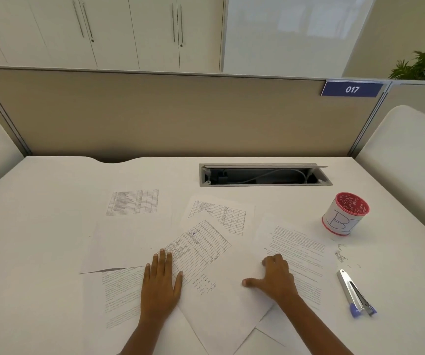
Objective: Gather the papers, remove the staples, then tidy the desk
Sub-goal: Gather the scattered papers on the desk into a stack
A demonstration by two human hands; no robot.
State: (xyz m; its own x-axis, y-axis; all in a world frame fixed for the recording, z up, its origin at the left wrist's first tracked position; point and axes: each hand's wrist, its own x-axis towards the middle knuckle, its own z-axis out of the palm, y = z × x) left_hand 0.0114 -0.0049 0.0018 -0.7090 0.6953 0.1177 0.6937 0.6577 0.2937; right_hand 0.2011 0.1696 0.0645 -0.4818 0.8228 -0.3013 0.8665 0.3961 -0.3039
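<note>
Papers (206,252) overlap flat across the middle of the desk (39,226), low enough for a hand to pass over. Left hand (160,283) and right hand (275,276) rest on the near sheets, taking up the front middle. Bare surface lies at far left and back left. The right side is tighter: cup (344,213) upright, loose staples (342,254) in front of it, stapler (356,293) lying nearer the front. An open cable slot (265,175) is sunk in behind the papers. A partition (155,116) closes off the back.

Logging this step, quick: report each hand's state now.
Left hand: open, pressing flat on the ruled table sheet.
Right hand: open, bent fingers resting at the printed text sheet edge, gripping nothing.
</note>
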